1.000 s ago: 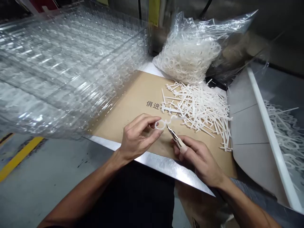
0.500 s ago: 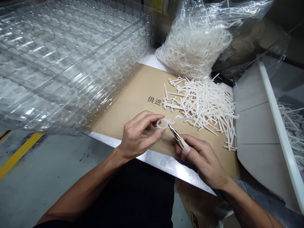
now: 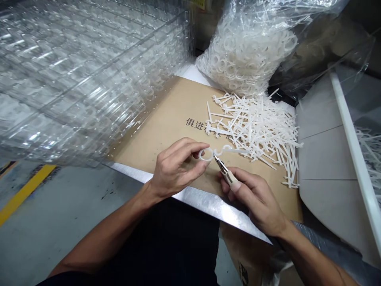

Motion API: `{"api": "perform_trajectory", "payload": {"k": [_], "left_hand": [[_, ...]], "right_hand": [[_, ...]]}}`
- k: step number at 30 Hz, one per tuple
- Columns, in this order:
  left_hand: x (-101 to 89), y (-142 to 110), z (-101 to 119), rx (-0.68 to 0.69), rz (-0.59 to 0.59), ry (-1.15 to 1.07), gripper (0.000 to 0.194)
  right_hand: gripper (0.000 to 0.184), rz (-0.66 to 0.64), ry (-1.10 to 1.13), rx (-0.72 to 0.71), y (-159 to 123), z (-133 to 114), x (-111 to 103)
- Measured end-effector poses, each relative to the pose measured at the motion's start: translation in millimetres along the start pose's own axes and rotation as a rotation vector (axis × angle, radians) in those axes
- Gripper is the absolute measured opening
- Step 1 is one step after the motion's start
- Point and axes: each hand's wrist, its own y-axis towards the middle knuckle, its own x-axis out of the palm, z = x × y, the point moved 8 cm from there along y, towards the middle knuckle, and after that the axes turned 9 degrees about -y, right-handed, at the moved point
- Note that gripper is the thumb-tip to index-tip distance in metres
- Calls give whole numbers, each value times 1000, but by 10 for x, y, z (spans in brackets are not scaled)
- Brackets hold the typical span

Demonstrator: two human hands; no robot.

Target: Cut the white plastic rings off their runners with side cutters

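Note:
Between the thumb and fingers of my left hand [image 3: 178, 169] is a translucent white plastic ring [image 3: 206, 159]. A thin curved strip of white plastic [image 3: 228, 148] runs from the ring's right side toward the pile. My right hand [image 3: 253, 194] is wrapped round a pair of pale-handled nippers [image 3: 224, 170]. Their metal tips meet the spot where ring and strip join; whether the strip is cut through there I cannot tell. Beyond both hands, a pile of white plastic sprue pieces [image 3: 256, 123] lies on a brown cardboard sheet [image 3: 160, 123].
Clear plastic trays [image 3: 89, 79] are stacked at the left. A transparent bag [image 3: 238, 59] full of white rings stands at the back. On the right is a grey bin [image 3: 327, 159] with more white pieces inside. A metal table edge [image 3: 208, 202] runs in front of me.
The view has shifted slightly. Both hands, the ring and the nippers keep nearly the same position relative to one another.

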Motion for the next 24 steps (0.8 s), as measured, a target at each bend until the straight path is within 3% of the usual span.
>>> {"api": "perform_trajectory", "payload": {"k": [24], "left_hand": [[17, 9, 11, 20, -14, -14, 26]], "right_hand": [[38, -25, 73, 25, -4, 24, 38]]}}
